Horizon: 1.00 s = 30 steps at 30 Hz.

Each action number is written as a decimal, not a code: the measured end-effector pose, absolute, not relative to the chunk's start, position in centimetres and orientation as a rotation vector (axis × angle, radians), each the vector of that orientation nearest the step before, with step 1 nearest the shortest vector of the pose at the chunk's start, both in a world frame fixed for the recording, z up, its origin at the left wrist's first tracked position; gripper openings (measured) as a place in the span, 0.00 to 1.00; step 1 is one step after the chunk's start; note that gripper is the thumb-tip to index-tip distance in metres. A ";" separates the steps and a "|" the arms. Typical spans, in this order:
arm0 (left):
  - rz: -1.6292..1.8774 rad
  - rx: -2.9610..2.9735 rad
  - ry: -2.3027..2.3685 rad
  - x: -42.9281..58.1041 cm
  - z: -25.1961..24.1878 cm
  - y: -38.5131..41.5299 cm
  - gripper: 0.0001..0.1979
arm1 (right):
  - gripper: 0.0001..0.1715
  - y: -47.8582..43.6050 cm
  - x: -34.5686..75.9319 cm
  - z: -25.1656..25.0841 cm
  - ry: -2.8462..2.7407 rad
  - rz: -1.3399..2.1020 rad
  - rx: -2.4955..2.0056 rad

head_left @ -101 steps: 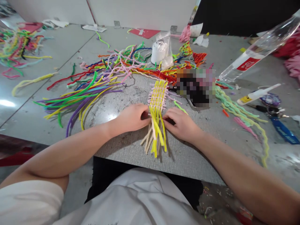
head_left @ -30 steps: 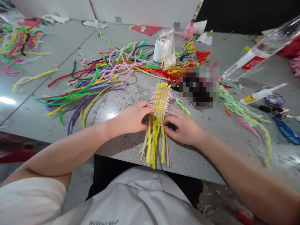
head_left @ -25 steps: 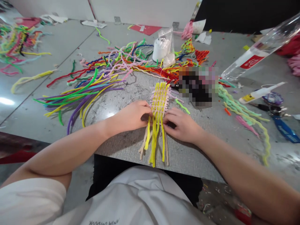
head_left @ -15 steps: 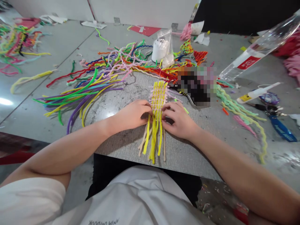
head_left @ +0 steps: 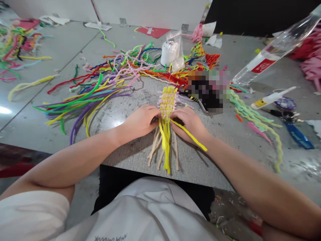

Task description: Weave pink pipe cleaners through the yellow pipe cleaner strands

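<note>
A small woven piece (head_left: pixel 168 100) of yellow and pale pink fuzzy pipe cleaners lies in front of me, its loose yellow and beige ends trailing toward the table's near edge. My left hand (head_left: pixel 143 119) is closed in a pinch at the weave's lower left edge; its fingertips are partly hidden. On the other side, my right hand (head_left: pixel 189 122) pinches one yellow pipe cleaner (head_left: pixel 193 136) by the weave's lower right edge. That strand slants out to the right, across the hand and toward the wrist.
Beyond the weave lie heaped colourful pipe cleaners (head_left: pixel 100 95) and a white spool (head_left: pixel 167 55) with a plastic bag. To the right are a blurred dark object (head_left: pixel 207 95), a leaning clear bottle (head_left: pixel 276 50), a glue tube (head_left: pixel 273 97) and keys with a blue strap (head_left: pixel 299 134).
One yellow strand on the right has swung from hanging down to slanting out over my right hand. The left yellow strand has shifted inward toward the middle.
</note>
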<state>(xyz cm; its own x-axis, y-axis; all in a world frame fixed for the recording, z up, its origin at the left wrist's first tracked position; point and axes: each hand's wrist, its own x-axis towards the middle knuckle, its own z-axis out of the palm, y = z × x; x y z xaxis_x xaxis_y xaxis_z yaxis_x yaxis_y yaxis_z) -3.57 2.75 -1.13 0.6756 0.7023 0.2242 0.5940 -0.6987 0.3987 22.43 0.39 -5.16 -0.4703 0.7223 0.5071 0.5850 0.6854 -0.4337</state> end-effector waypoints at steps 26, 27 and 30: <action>0.493 2.667 0.918 -4.1 -1.4 3.4 0.06 | 0.07 0.7 24.0 -4.6 -2.353 0.207 -0.888; 0.503 2.666 0.928 -4.0 -1.5 3.4 0.06 | 0.07 0.7 23.9 -4.6 -2.355 0.175 -0.906; 0.500 2.662 0.952 -3.9 -1.5 3.2 0.06 | 0.07 0.2 23.5 -4.4 -2.354 0.130 -0.937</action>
<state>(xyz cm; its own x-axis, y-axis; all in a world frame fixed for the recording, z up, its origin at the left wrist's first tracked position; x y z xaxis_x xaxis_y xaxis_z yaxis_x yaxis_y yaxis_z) -3.93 3.20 -1.52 0.7248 0.6501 0.2282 0.5569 -0.7478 0.3614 23.49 0.21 -4.37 -0.5743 0.6540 0.4924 0.5956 0.7464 -0.2967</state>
